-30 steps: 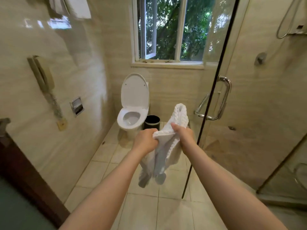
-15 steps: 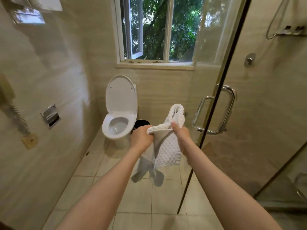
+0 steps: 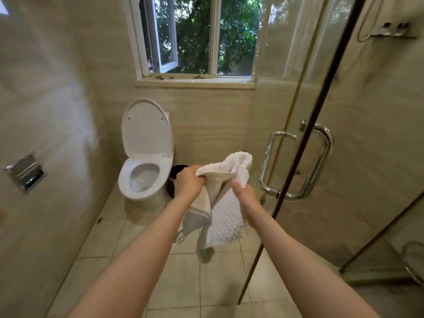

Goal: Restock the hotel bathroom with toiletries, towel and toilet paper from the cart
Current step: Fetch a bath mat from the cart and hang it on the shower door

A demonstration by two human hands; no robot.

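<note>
Both arms out in front, above the tiled floor (image 3: pixel 195 283). Left hand (image 3: pixel 189 182) is fisted round the top edge of a white waffle towel (image 3: pixel 226 222). Right hand (image 3: pixel 245 195) pinches the same edge, just beside the left. The towel bunches up above and between the hands; the rest hangs below them, off the floor. Toilet (image 3: pixel 146 157), lid up, is behind the left hand. A dark bin (image 3: pixel 179 169), probably, is mostly hidden beside it. Chrome shower door handle (image 3: pixel 296 166) is near the right hand, apart from it.

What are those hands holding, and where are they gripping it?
A white towel. The left hand bunches its top edge; the right hand pinches that edge further along. The rest hangs loose.
</note>
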